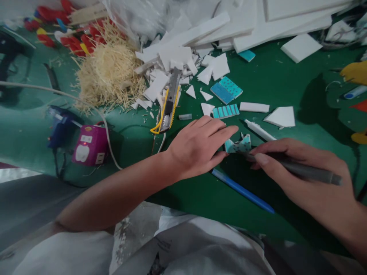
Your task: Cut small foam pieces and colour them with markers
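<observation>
My left hand [202,143] reaches in from the left, its thumb and fingertips closed at the left edge of a small turquoise-painted foam piece [242,144] with dark marks and a notched upper edge. My right hand [312,168] grips a dark grey marker pen [312,172], its tip end low at the right side of that piece. Just beyond the right fingers lies a white pen [259,130]. A blue pen [243,191] rests on the table below both hands. Past my left hand are a striped turquoise piece [226,111] and a dotted one [226,90].
A yellow utility knife [169,105] lies beside white foam scraps [177,61] and a straw heap [110,70]. At left, a purple power adapter [88,145] and blue glue gun [61,126] sit among cables. White foam sheets [243,26] are stacked behind.
</observation>
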